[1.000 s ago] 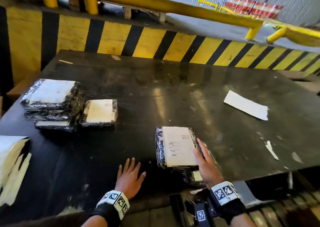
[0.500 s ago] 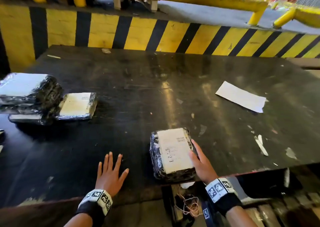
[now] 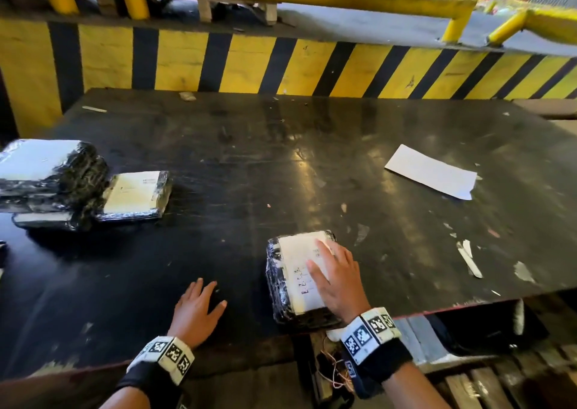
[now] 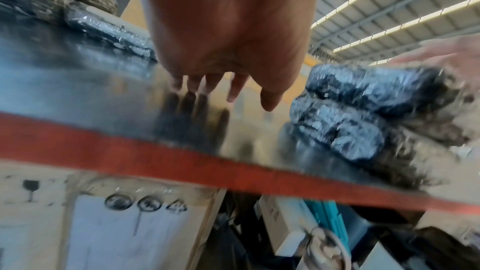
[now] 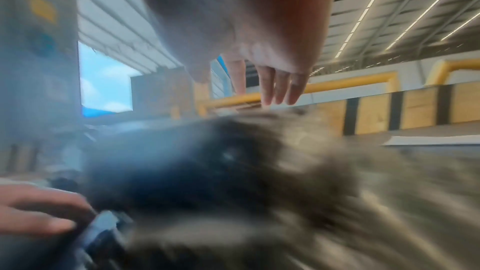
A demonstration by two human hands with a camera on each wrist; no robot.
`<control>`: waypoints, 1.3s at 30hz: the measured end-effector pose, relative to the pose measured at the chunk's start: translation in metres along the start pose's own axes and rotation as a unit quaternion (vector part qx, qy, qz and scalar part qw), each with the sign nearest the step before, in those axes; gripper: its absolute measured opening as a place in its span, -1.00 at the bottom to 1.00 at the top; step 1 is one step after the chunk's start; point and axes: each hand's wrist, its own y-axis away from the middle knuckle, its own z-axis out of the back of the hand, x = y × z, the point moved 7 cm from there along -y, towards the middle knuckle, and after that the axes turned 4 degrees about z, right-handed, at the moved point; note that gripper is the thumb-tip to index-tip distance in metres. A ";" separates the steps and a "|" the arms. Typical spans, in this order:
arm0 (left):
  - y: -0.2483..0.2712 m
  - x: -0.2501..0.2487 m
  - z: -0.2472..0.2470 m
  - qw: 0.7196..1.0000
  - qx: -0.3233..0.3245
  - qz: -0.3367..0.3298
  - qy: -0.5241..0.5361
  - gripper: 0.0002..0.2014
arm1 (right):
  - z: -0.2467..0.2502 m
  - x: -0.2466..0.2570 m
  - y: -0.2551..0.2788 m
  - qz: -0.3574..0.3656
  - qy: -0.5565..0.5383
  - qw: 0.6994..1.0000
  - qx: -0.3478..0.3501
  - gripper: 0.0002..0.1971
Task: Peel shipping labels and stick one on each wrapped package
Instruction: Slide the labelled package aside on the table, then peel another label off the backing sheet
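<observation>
The package stack (image 3: 46,183) at nine o'clock is cut by the frame edge; the right-wrist view blurs the near package (image 5: 233,171).

Black-wrapped package (image 3: 282,287), white label (image 3: 301,271), yellow-black striped barrier (image 3: 281,65).

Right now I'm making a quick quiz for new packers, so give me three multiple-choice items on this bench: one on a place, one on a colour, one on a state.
1. Where does the loose white sheet lie?
A. far right of the table
B. on the stack of packages
C. under the left hand

2. What colours are the stripes on the barrier behind the table?
A. red and white
B. yellow and black
C. blue and grey

3. What is the right hand doing?
A. gripping a pen
B. hanging off the table edge
C. lying flat on the labelled package

Answers: 1 A, it lies alone at the far right. 2 B, the barrier shows yellow and black. 3 C, straight fingers rest on the label; the left hand lies flat on the table.
</observation>
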 end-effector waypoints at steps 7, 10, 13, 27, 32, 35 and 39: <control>0.013 0.032 0.092 0.986 -0.135 -0.020 0.095 -0.51 | -0.058 0.158 -0.049 0.154 -0.065 0.985 0.034 -0.37; 0.021 0.084 0.141 0.972 -0.197 -0.001 0.127 -0.56 | -0.106 0.224 -0.069 0.211 -0.055 0.973 0.074 -0.44; 0.028 0.150 0.186 0.953 -0.264 0.018 0.145 -0.56 | -0.155 0.285 -0.086 0.246 -0.050 0.963 0.096 -0.48; 0.021 0.457 0.300 0.930 -0.308 0.143 0.142 -0.67 | -0.349 0.526 -0.136 0.278 -0.054 0.945 0.166 -0.61; -0.009 0.495 0.307 0.929 -0.287 0.167 0.166 -0.80 | -0.374 0.552 -0.140 0.277 -0.028 0.939 0.203 -0.64; -0.020 0.506 0.306 0.918 -0.274 0.147 0.247 -0.79 | -0.381 0.552 -0.138 0.266 -0.044 0.941 0.203 -0.69; -0.033 0.525 0.299 0.906 -0.239 0.128 0.325 -0.78 | -0.384 0.547 -0.138 0.254 -0.086 0.945 0.189 -0.70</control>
